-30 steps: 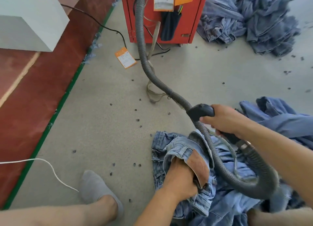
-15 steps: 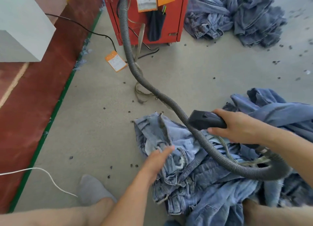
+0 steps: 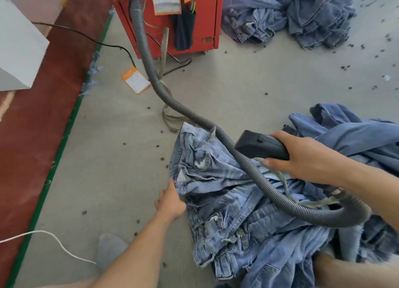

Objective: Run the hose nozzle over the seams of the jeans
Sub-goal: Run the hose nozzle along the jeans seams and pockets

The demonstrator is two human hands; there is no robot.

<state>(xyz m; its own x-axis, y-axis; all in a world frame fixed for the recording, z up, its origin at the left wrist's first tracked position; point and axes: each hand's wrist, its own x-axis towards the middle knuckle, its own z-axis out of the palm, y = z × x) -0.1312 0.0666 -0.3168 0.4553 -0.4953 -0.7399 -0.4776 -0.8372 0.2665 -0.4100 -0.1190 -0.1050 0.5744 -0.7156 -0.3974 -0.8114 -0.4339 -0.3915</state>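
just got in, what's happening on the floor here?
A person sits on the floor cleaning jeans with a suction hose. The right hand grips the black nozzle, held just above the light jeans near the waistband. The left hand holds the edge of the same jeans, its fingers hidden in the fabric. The grey hose runs back to a red machine. More jeans lie heaped beside the machine.
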